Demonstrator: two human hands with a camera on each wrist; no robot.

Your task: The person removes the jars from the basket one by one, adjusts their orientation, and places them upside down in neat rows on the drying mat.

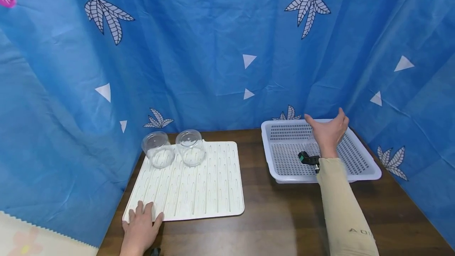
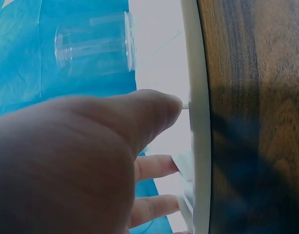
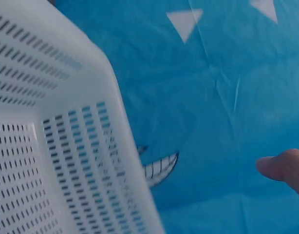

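Observation:
My left hand (image 1: pixel 140 226) rests on the near left corner of a white ridged drying mat (image 1: pixel 217 185), its fingers spread. In the left wrist view the thumb (image 2: pixel 154 109) lies by the mat's edge. Two clear plastic cups (image 1: pixel 162 155) (image 1: pixel 192 151) stand side by side on the mat's far left part; one cup (image 2: pixel 93 46) also shows in the left wrist view. Over a pale slotted basket (image 1: pixel 284 161), my right hand (image 1: pixel 328 131) is raised with thumb and fingers wide apart, holding nothing visible. A faint clear shape beside the right wrist, inside the basket, is mostly hidden.
Dark wooden tabletop (image 1: pixel 263 208) lies between the mat and the basket. A blue patterned curtain (image 1: pixel 213 70) hangs close behind the table and along its sides. A small black camera (image 1: pixel 308 158) is strapped to the right wrist.

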